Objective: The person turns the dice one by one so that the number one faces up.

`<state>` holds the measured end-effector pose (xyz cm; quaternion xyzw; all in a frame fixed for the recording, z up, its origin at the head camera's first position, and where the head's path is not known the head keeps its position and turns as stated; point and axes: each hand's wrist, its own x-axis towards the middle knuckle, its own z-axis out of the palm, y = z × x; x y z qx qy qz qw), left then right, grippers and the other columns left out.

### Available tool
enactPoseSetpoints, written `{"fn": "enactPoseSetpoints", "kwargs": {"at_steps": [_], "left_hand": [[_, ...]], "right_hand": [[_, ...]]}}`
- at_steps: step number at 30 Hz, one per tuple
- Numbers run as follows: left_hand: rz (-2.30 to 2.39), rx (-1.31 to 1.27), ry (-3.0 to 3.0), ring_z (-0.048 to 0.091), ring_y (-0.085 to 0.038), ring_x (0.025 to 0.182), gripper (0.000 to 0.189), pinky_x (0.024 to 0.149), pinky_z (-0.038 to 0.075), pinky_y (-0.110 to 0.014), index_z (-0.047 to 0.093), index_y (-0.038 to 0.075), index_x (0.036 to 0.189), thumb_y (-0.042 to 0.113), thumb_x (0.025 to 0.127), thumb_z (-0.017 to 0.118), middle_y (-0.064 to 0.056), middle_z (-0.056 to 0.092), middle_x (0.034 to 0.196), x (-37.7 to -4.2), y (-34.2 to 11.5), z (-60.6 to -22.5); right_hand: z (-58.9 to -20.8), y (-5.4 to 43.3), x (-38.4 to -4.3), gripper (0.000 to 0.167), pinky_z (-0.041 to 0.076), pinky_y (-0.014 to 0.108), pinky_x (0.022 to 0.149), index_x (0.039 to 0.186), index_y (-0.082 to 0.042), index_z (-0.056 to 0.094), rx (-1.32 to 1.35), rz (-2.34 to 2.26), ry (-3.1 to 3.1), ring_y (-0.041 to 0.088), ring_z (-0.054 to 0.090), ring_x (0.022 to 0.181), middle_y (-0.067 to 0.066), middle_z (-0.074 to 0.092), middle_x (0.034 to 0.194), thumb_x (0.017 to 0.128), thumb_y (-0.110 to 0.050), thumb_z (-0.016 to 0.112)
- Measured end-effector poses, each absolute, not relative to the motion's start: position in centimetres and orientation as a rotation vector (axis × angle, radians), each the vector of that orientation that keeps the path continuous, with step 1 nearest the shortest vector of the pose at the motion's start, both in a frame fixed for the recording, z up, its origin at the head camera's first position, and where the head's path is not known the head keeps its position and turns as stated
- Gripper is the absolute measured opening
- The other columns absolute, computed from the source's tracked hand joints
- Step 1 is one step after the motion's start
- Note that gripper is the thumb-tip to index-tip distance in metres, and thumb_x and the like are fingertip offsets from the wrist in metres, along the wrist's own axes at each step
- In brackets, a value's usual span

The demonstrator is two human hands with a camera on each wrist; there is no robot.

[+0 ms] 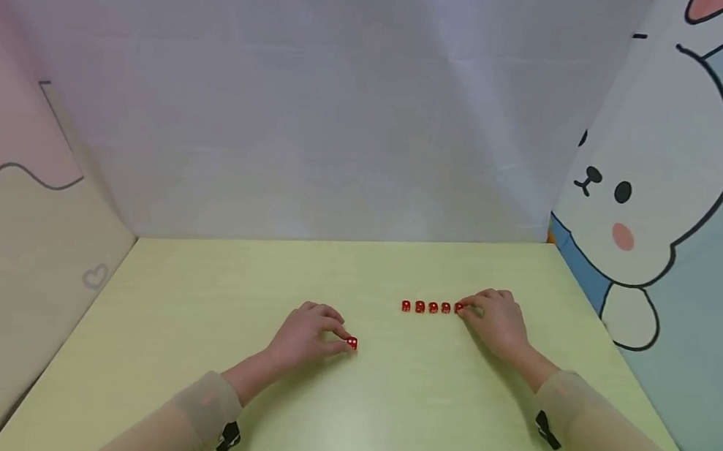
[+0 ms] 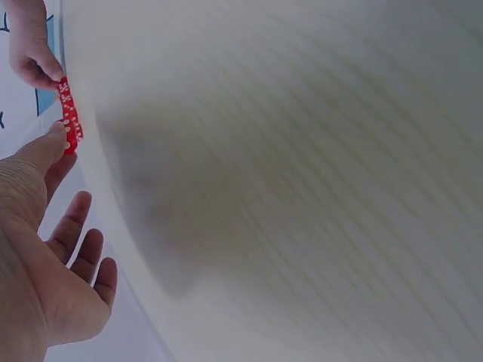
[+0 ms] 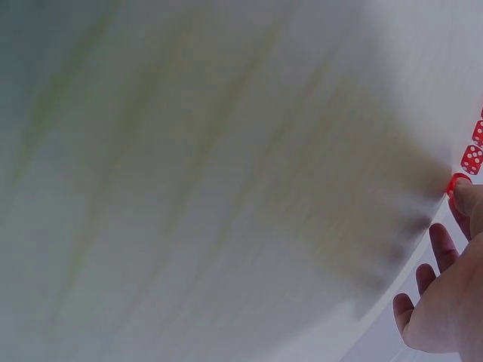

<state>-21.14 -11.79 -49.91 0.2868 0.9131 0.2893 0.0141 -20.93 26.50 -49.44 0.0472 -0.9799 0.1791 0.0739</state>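
Near the middle of the table, my left hand (image 1: 309, 336) pinches a small red die (image 1: 352, 343) with white pips between thumb and forefinger. Farther back and to the right, several red dice (image 1: 433, 307) form a straight row with small gaps. At the row's right end, my right hand (image 1: 498, 321) pinches the last die (image 1: 459, 308). The left wrist view shows the left hand's other fingers (image 2: 88, 253) loosely spread, away from the die. In the right wrist view, the thumb covers much of the die (image 3: 457, 181), beside another die (image 3: 472, 159) of the row.
The pale yellow table (image 1: 209, 290) meets a plain light back wall (image 1: 320, 118). On the right stands a panel (image 1: 678, 237) with a cartoon rabbit, and on the left a panel (image 1: 12, 277) with a heart. Black tags (image 1: 229, 438) hang at both sleeves.
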Motion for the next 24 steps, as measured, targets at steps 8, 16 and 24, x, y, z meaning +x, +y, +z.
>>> {"fn": "enactPoseSetpoints", "kwargs": {"at_steps": [8,16,24], "left_hand": [[0.893,0.874,2.847,0.056,-0.029,0.114,0.013,0.097,0.046,-0.052,0.082,0.026,0.089,0.037,0.083,0.086,0.005,0.068,0.111,-20.4,-11.2,-50.7],[0.894,0.86,2.865,0.056,-0.028,0.113,0.012,0.097,0.045,-0.052,0.082,0.028,0.089,0.039,0.085,0.084,0.007,0.068,0.11,-20.5,-11.0,-51.0],[0.812,0.854,2.893,0.056,-0.027,0.113,0.016,0.097,0.046,-0.049,0.084,0.027,0.095,0.041,0.087,0.083,0.007,0.067,0.111,-20.7,-10.9,-51.3]], "right_hand": [[-49.8,26.2,-20.3,0.02,0.041,0.064,0.095,0.112,-0.012,0.079,0.128,0.543,-2.949,0.047,0.049,0.12,0.017,0.067,0.118,0.097,-0.023,0.073],[-49.6,26.2,-20.4,0.019,0.042,0.062,0.093,0.111,-0.012,0.079,0.143,0.538,-2.935,0.046,0.049,0.118,0.017,0.067,0.116,0.097,-0.023,0.073],[-49.4,26.4,-20.6,0.02,0.042,0.063,0.094,0.112,-0.011,0.079,0.156,0.536,-2.93,0.047,0.049,0.119,0.017,0.067,0.116,0.098,-0.023,0.072]]}}
